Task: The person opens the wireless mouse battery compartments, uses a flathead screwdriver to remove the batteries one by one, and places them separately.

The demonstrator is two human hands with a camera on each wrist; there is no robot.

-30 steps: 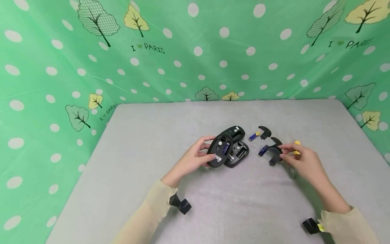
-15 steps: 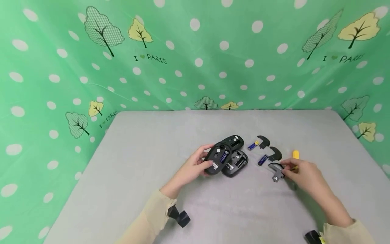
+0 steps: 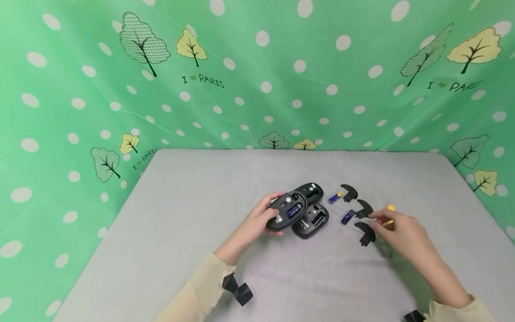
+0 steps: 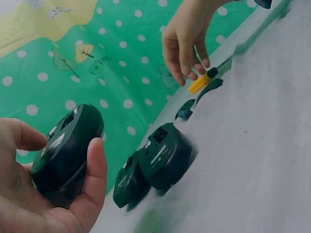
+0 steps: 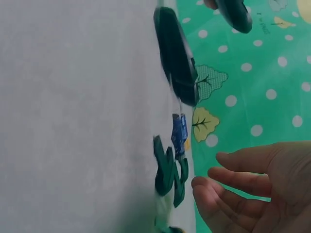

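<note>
In the head view my left hand grips a black computer mouse, underside up, with a blue battery in its open compartment. Two more black mice, one farther and one nearer, lie belly-up beside it with open compartments. My right hand hovers at the right, fingers loosely bent, holding nothing. Just left of its fingertips lies a black curved battery cover. Two similar covers, a middle one and a far one, lie behind. The left wrist view shows thumb and fingers around the mouse.
Two loose blue batteries, one far and one near, lie between the mice and the covers. A yellow object with a black end lies behind my right hand. The grey tabletop meets a green polka-dot cloth.
My right hand has moved a black cover toward me, turned it over and let go; it now lies on the table. My left hand has kept hold of its mouse, tilting it slightly.
</note>
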